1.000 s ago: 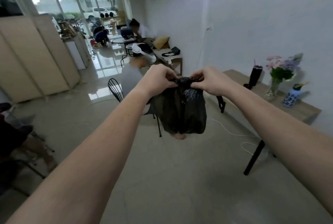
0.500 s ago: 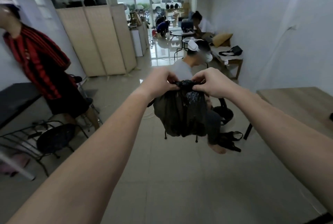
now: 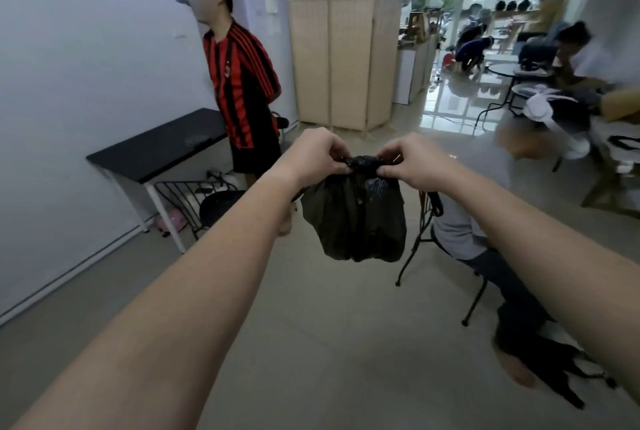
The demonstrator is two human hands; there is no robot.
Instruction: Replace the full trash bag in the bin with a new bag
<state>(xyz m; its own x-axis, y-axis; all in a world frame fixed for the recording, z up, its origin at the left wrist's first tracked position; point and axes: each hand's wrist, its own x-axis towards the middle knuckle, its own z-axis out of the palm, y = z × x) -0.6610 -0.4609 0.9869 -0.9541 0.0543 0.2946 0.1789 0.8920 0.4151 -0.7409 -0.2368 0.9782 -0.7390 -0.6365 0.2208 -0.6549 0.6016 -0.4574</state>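
Observation:
A full black trash bag point(image 3: 356, 218) hangs in the air at arm's length in front of me, its neck bunched together at the top. My left hand point(image 3: 313, 156) pinches the left side of the gathered neck. My right hand point(image 3: 410, 161) pinches the right side, thumb and fingers closed on the plastic. Both arms are stretched forward. No bin shows in this view.
A person in a red and black striped shirt point(image 3: 240, 83) stands at the left by a black table point(image 3: 156, 145). A seated person point(image 3: 485, 222) on a wire chair is just right of the bag. A folding screen point(image 3: 343, 59) stands behind; tiled floor point(image 3: 329, 343) lies below.
The view has swung to the left, from the wooden table with flowers to the black table and standing person. My hands keep the same grip on the bag's neck.

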